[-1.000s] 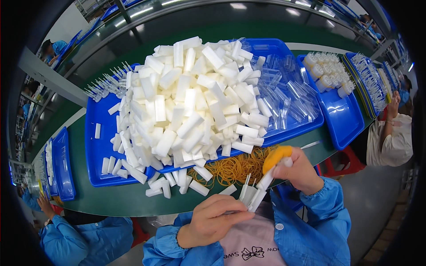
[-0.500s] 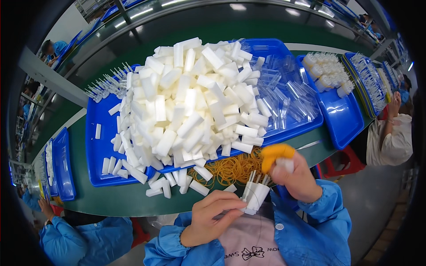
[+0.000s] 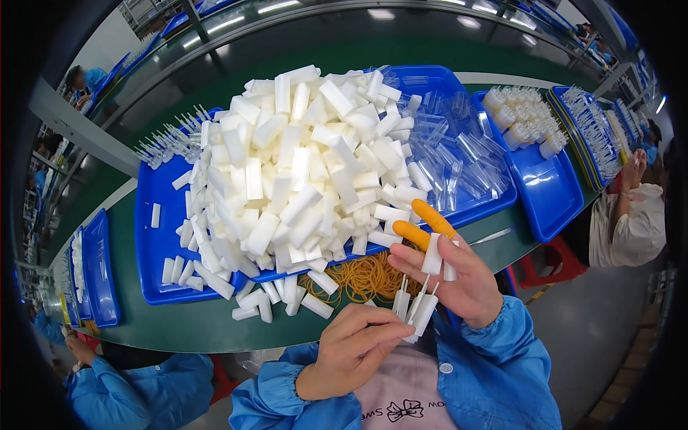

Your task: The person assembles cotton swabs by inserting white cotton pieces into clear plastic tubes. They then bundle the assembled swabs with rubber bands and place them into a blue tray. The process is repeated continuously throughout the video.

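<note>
Orange-capped fingers have uncurled on the right hand, which pinches a white block right of centre; below, the left hand grasps blocks with pins. Fitting seems underway; the next move needs alignment.

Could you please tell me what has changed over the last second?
The right hand has uncurled its orange-covered fingers, which now point up and left toward the pile of white blocks; a white block shows at its thumb. The left hand still holds the pieces with thin pins. The pile and blue trays look unchanged.
</note>
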Tool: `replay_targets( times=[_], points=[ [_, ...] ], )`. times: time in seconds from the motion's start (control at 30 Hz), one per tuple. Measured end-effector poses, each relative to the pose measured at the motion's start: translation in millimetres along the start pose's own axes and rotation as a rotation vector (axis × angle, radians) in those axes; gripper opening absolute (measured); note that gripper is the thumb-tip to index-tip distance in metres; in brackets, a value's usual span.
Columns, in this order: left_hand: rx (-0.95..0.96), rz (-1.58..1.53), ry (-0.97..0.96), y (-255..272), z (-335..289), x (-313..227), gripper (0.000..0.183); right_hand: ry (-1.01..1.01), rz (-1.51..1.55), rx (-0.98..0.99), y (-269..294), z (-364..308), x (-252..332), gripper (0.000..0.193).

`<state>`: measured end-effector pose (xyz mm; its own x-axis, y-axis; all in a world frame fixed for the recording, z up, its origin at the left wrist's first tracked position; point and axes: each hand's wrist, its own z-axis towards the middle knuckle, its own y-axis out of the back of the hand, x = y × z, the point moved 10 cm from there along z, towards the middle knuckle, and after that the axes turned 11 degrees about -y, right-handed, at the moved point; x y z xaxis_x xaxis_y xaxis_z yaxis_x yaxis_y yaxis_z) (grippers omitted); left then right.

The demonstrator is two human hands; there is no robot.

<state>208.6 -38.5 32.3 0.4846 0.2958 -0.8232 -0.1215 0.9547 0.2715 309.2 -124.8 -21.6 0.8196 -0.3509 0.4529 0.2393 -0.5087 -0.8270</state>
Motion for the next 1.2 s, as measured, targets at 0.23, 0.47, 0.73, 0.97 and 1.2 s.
replay_targets(
  times=[0.23,0.47,0.73,0.97,1.2],
  points=[
    [-0.022,-0.002,0.021,2.7,4.8,0.9,0.027,-0.09,-0.295,0.079,-11.0,-4.0,-10.3,0.063],
    [-0.014,0.042,-0.092,11.9,1.5,-10.3,0.029,0.124,-0.707,-0.1,14.9,-18.8,32.8,0.048],
    [0.055,0.096,-0.112,9.0,6.2,-12.4,0.028,-0.072,-0.961,0.016,-1.2,-10.2,27.7,0.027],
    [0.066,0.249,-0.148,8.1,2.4,-25.4,0.03,-0.288,-0.886,0.126,-14.4,-7.5,17.8,0.016],
    [0.096,0.359,-0.196,-7.9,-11.3,-30.1,0.009,-0.021,-1.107,0.153,-9.8,-24.7,31.2,0.021]
  ],
)
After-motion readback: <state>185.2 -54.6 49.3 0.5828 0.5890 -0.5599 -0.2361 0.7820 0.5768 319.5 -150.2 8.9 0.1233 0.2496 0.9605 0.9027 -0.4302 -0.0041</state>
